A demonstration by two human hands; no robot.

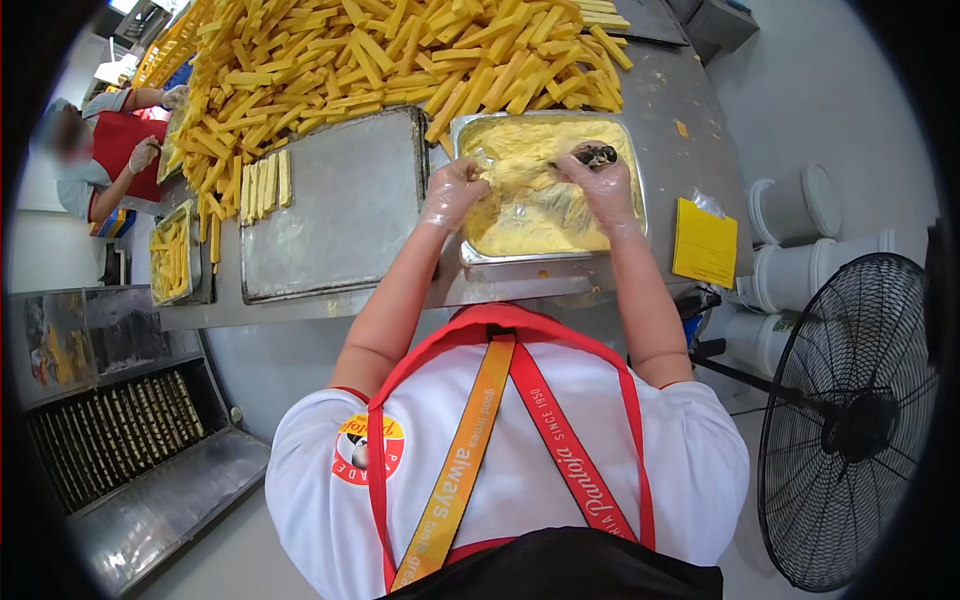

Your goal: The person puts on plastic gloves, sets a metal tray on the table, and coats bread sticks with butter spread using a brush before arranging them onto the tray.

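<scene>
Both my hands wear clear plastic gloves and work over a metal pan [530,257] of soft yellow spread [535,150]. My right hand [607,190] is closed around a tool with a black handle [597,155]; its working end is hard to make out. At the pan's left side, my left hand [456,195] has its fingers pinched together above the spread, and whatever they hold is not clear. Left of the pan lies a flat metal baking sheet [345,215], with several pale coated sticks [266,187] in a row at its left edge.
A large heap of yellow sticks [400,60] covers the far side of the metal table [690,130]. A yellow pad [706,245] is right of the pan. White buckets [797,205] and a black fan [860,420] stand to the right. A co-worker's gloved hand [143,153] is at far left.
</scene>
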